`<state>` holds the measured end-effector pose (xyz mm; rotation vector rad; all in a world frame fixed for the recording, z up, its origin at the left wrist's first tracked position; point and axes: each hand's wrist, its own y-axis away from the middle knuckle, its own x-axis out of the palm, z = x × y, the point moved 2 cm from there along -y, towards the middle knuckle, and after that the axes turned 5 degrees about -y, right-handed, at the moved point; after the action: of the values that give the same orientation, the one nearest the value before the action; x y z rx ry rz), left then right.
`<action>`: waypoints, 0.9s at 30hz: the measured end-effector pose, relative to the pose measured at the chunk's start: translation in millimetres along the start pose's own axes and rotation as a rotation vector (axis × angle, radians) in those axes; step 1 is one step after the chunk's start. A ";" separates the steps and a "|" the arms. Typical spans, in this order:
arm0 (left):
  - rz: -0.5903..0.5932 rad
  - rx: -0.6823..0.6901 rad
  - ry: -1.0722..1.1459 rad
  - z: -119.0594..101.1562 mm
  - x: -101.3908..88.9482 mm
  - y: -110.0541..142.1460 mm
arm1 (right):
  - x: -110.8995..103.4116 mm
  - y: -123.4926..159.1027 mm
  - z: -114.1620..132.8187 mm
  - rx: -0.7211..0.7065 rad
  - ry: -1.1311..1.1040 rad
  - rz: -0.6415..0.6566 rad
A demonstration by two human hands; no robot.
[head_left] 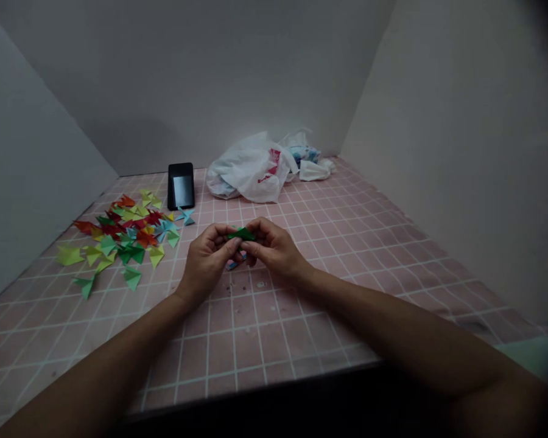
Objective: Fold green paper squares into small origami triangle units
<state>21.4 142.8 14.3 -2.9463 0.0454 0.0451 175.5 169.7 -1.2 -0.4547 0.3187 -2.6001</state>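
My left hand [207, 263] and my right hand [274, 247] meet in front of me above the pink grid mat [265, 340]. Between their fingertips both pinch a folded piece of green paper [241, 234]. Below the fingers, a small multicoloured paper piece [234, 263] is partly hidden, and I cannot tell whether either hand holds it. To the left of my left hand lies a loose heap of folded paper triangles [123, 231] in red, orange, yellow, green and light blue.
A black phone [181, 186] stands propped at the back of the mat. Right of it lie a white plastic bag [249, 169] and a crumpled white bundle [313, 170]. Pale walls [442, 121] rise at the sides and back. The mat's front edge runs beneath my forearms.
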 end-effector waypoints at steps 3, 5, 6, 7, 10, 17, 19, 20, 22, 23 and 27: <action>0.020 -0.008 -0.015 0.4 1.2 0.3 | -2.1 0.0 -0.3 0.011 0.017 -0.035; 0.032 -0.002 -0.018 0.4 2.0 0.6 | -4.8 -0.7 0.3 0.018 0.016 -0.050; 0.031 0.007 -0.024 0.2 2.2 0.6 | -6.2 -1.1 0.7 0.023 0.005 -0.055; 0.025 0.017 -0.032 0.1 2.2 0.6 | -7.3 -1.6 1.1 0.031 -0.009 -0.057; 0.003 0.037 -0.058 0.3 1.5 0.1 | -8.4 -2.3 1.7 0.066 -0.049 -0.049; -0.014 0.075 -0.073 1.8 0.1 -1.3 | -3.4 -3.4 0.9 0.067 -0.072 0.001; -0.025 0.115 -0.080 0.4 0.4 -1.2 | -3.6 -4.0 1.2 0.071 -0.081 -0.009; -0.029 0.136 -0.082 -0.6 0.7 -1.0 | -4.0 -4.2 1.5 0.077 -0.087 -0.014; -0.022 0.156 -0.094 -2.3 1.3 -0.4 | -5.3 -4.6 2.1 0.089 -0.104 -0.024; -0.014 0.152 -0.104 -2.9 1.5 -0.1 | -5.8 -4.7 2.3 0.094 -0.114 -0.027; -0.012 0.118 -0.128 -3.6 1.2 0.0 | -7.0 -5.0 1.8 0.113 -0.131 -0.026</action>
<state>22.6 142.1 17.8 -2.8189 0.0114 0.2212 180.0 177.2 0.1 -0.5896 0.1214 -2.5821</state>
